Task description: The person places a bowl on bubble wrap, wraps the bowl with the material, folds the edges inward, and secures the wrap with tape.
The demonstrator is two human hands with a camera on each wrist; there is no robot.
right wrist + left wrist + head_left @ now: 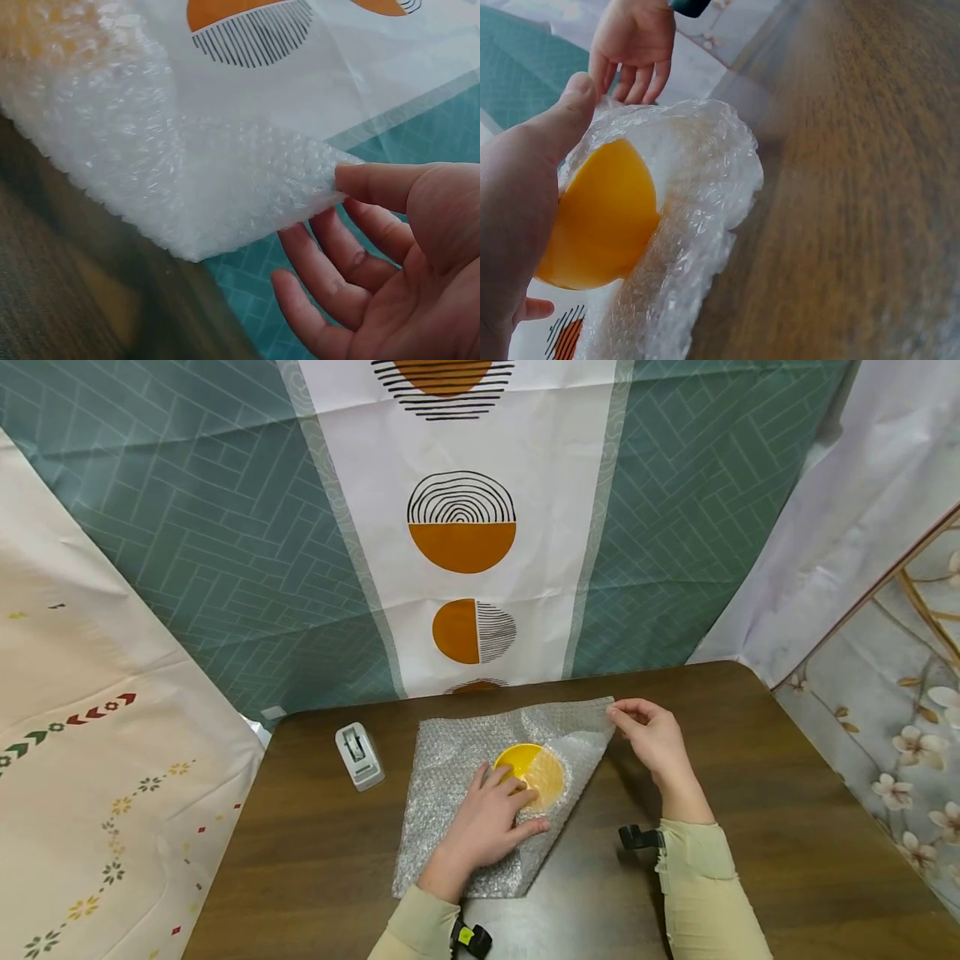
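A yellow bowl [513, 757] lies on a sheet of bubble wrap [442, 777] on the table. One side of the sheet is folded over the bowl's right part, which shows through it. My left hand [491, 818] rests on the bowl with its fingers spread over the near left side; its thumb lies toward the folded wrap. In the left wrist view the bowl [604, 225] shows its smooth yellow surface beside the thumb. My right hand [654, 739] pinches a corner of the wrap between thumb and index finger, at the sheet's far right; its other fingers are loosely bent.
A white tape dispenser [360, 756] stands on the brown table [300, 860], left of the wrap. Behind the table's far edge hangs a green and white patterned cloth [540, 635]. More printed cloths hang at both sides.
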